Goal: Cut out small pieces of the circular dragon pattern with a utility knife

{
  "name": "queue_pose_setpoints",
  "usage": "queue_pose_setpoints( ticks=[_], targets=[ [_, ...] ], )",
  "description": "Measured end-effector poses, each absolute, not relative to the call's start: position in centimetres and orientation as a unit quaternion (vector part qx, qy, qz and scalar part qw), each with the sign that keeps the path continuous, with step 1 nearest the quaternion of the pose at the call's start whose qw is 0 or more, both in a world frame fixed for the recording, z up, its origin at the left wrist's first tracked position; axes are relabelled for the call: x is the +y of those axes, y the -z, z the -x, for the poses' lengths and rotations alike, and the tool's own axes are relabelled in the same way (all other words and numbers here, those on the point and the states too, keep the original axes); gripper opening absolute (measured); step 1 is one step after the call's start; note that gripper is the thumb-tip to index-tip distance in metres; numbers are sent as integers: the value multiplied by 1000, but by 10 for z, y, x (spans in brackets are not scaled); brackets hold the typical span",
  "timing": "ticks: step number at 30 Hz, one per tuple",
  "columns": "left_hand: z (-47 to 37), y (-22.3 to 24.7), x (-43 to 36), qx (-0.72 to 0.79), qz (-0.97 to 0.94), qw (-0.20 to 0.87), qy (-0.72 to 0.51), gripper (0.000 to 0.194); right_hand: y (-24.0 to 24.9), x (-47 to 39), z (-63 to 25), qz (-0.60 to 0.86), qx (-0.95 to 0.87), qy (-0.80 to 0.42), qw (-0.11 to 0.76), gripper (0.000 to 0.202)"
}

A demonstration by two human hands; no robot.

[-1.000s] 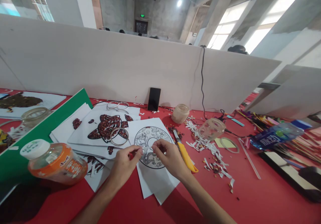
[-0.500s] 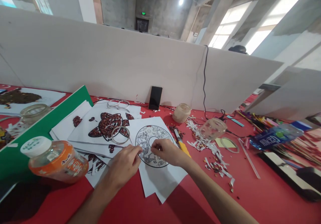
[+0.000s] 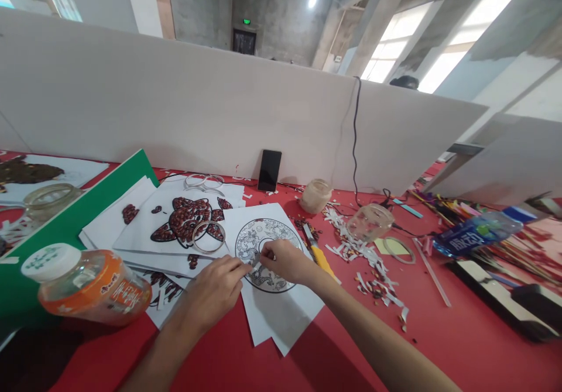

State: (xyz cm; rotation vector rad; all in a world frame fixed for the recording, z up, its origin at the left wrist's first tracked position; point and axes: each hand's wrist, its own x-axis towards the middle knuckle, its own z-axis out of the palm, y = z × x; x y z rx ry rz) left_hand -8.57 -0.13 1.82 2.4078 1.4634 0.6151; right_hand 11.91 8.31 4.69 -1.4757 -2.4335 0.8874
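A white sheet with a round black line drawing (image 3: 274, 281) lies on the red table, over another sheet. My right hand (image 3: 283, 260) is above the middle of the drawing, its fingers pinched together; what they hold, if anything, is too small to name. At the drawing's left edge rests my left hand (image 3: 219, 286), fingers bent together, with a small pale bit near the fingertips that I cannot make out clearly. Left of it, a roll of clear tape (image 3: 209, 251) lies on a sheet bearing an animal figure (image 3: 188, 219) filled with dark red beans.
A yellow utility knife (image 3: 322, 259), paper scraps (image 3: 373, 257) and glass jars (image 3: 316, 196) are to the right. A phone (image 3: 269, 170) leans on the white partition (image 3: 197, 105). An orange-labelled jar (image 3: 94, 286) stands left, by a green board (image 3: 132, 175).
My left hand's fingers have stretched slightly toward the drawing, and my right hand has shifted a little left. The whole view has moved slightly.
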Motion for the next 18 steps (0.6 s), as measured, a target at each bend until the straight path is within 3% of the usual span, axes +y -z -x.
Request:
queue_pose_setpoints(
  ticks=[10,18],
  targets=[
    [83,-27,-3,545,-789,186,-212,43,-57,81,-130,502,-803,-307,96,12],
    [83,-30,-3,549,-790,188,-200,47,-68,80,-123,464,-807,-360,57,14]
  ],
)
